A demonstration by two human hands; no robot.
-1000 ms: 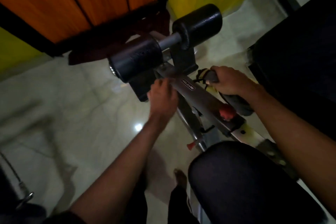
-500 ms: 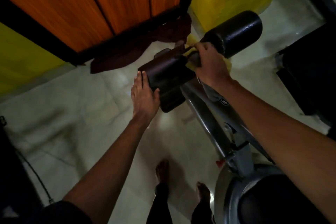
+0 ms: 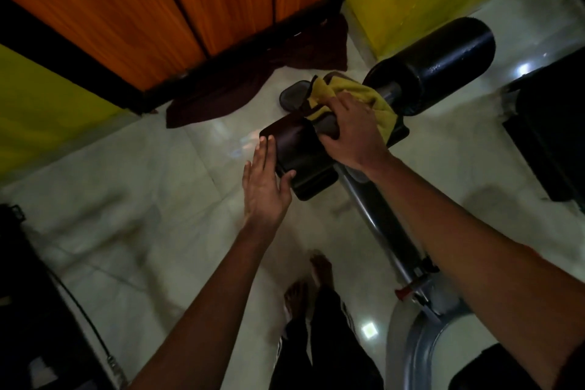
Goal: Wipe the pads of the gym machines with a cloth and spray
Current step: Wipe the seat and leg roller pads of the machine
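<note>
One grey steel machine arm (image 3: 376, 222) carried two black cylindrical foam pads over a pale tiled floor (image 3: 158, 184). The left hand (image 3: 266, 190) lay open and flat, fingers straight, against the outer end of the left roller pad (image 3: 294, 142); the right hand (image 3: 351, 133), fingers curled, pressed a crumpled yellow cloth (image 3: 357, 93) onto that pad's inner end, beside the right roller pad (image 3: 443, 54).

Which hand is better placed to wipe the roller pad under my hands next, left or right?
Right. The right hand grips the yellow cloth and rests on the dark roller pad. The left hand holds no cloth; its straight fingers lie flat against the pad's outer end, likely steadying it.
</note>
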